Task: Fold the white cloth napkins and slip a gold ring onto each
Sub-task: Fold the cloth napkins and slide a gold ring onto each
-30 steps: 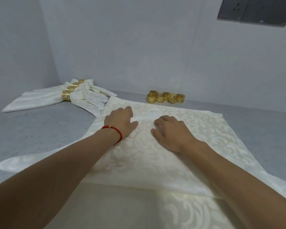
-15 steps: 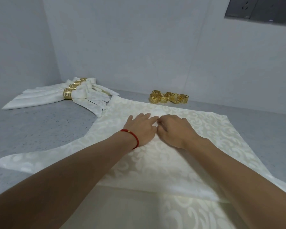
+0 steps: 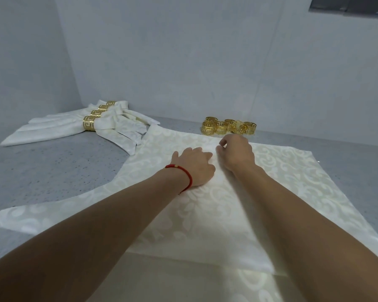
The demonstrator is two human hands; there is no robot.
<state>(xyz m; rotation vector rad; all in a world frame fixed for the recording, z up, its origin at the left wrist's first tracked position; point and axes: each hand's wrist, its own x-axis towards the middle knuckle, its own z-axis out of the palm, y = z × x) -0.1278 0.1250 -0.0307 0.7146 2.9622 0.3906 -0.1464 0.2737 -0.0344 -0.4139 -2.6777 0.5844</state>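
Note:
A white patterned napkin (image 3: 292,175) lies spread on the grey table (image 3: 52,171), with a folded layer on top near me. My left hand (image 3: 194,166), wearing a red wrist cord, presses down on the cloth at its middle. Just to its right, my right hand (image 3: 236,155) has curled fingers and pinches the cloth near the far edge. Several loose gold rings (image 3: 227,127) sit in a cluster just beyond my right hand. Several folded napkins (image 3: 59,129) with gold rings (image 3: 89,125) on them lie at the back left.
White walls enclose the table at the back and the left, meeting in a corner behind the ringed napkins. A dark panel (image 3: 354,4) hangs on the wall at the top right. Bare grey tabletop shows left of the spread napkin.
Both hands have come together and slid away from me toward the napkin's far edge. My right hand's fingers have curled into a pinch on the cloth.

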